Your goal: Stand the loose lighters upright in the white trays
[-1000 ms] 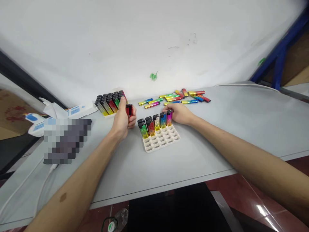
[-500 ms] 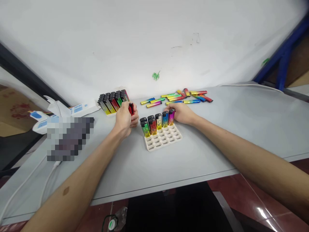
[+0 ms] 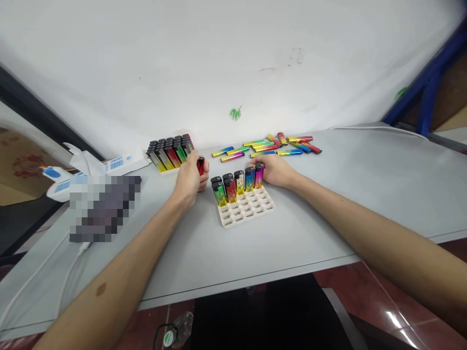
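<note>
A white slotted tray point(image 3: 251, 210) lies on the grey table with several rainbow-coloured lighters point(image 3: 236, 182) standing along its far rows. My left hand point(image 3: 189, 179) is closed round a red lighter point(image 3: 200, 166), just left of the tray. My right hand point(image 3: 275, 170) rests behind the tray's far right corner, fingers curled against the purple lighter point(image 3: 259, 175) at the end of the row. Whether it grips that lighter I cannot tell.
A second tray full of lighters point(image 3: 170, 152) stands at the back left. Loose lighters point(image 3: 270, 146) lie in a scatter at the back by the white wall. A white power strip point(image 3: 120, 164), cables and a blurred dark object point(image 3: 102, 206) sit to the left.
My left hand with the red lighter has shifted slightly up and to the right. The right hand has stayed by the purple lighter. The view has shifted a little.
</note>
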`<state>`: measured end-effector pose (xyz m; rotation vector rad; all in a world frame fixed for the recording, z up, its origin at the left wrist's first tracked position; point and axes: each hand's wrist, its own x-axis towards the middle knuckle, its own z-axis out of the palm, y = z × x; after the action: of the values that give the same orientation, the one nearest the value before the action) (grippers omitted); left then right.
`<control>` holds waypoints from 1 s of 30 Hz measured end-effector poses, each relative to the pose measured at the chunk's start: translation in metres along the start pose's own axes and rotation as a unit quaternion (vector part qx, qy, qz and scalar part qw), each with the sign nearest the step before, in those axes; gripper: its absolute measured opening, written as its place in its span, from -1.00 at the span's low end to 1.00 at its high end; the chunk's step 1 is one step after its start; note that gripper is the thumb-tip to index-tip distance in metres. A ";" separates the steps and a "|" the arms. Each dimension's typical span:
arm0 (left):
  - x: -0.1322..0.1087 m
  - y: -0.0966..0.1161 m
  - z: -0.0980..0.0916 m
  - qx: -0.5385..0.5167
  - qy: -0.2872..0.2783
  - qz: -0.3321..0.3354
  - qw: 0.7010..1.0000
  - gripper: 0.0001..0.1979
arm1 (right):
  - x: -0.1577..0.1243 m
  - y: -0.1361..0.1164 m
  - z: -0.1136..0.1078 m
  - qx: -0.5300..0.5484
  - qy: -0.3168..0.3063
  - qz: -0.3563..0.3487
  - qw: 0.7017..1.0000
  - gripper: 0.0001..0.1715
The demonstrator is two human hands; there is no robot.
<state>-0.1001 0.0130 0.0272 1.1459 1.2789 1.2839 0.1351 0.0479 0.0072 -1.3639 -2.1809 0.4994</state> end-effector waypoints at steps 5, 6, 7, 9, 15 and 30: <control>0.000 0.000 0.002 0.007 -0.023 0.023 0.999 -0.55 | 0.001 0.002 0.001 0.000 0.005 -0.008 1.000 -0.73; -0.001 0.000 0.002 0.004 -0.031 0.031 0.999 -0.55 | 0.001 0.002 0.001 0.002 0.005 -0.008 1.000 -0.73; -0.002 0.001 0.002 -0.001 -0.038 0.037 0.999 -0.56 | 0.001 0.003 0.001 0.005 0.005 -0.009 1.000 -0.74; -0.004 0.002 0.003 -0.011 -0.049 0.046 0.998 -0.57 | 0.001 0.003 0.002 0.011 0.003 -0.009 1.000 -0.75; -0.008 0.005 0.006 -0.031 -0.063 0.054 0.996 -0.69 | 0.001 0.002 0.001 0.008 0.004 -0.004 1.000 -0.74; -0.016 0.014 -0.001 0.081 0.002 0.140 0.987 -0.73 | 0.001 0.002 0.002 0.001 -0.002 -0.001 1.000 -0.73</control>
<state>-0.0992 -0.0025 0.0414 1.4799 1.2751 1.4038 0.1353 0.0499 0.0049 -1.3600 -2.1835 0.5045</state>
